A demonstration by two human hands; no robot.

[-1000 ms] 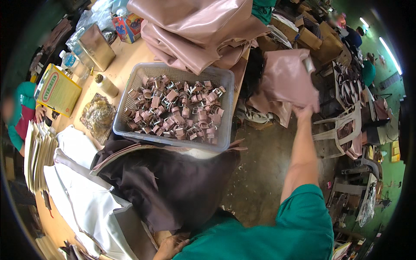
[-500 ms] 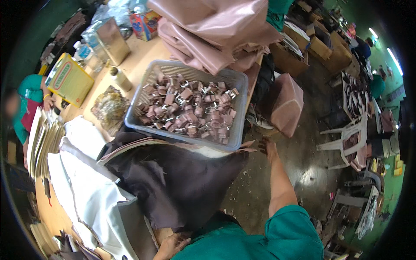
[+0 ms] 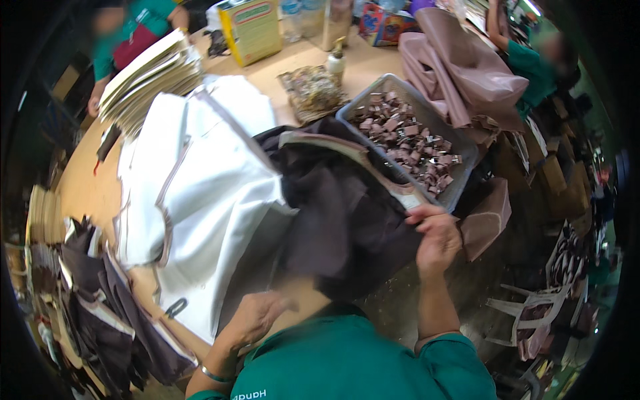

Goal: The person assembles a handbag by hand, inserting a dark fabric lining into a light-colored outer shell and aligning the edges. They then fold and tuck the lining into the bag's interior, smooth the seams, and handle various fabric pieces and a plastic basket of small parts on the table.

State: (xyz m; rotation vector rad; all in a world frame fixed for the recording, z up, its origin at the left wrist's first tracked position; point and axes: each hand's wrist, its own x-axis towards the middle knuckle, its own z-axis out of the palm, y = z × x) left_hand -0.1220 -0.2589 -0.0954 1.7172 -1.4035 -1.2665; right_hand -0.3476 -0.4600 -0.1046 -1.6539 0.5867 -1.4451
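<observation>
My right hand [image 3: 437,233] pinches the far edge of the dark brown leather panel [image 3: 340,213] draped over the table edge, left hand [image 3: 257,317] steadying its near side; sorting looks barely begun.

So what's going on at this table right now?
A person in a green shirt is handling a dark brown sheet of material draped off the table edge. The right hand grips its far edge beside a grey basket of small brown pieces; the left hand rests near its lower end. White sheets lie to the left, and a pink pile lies behind the basket.
</observation>
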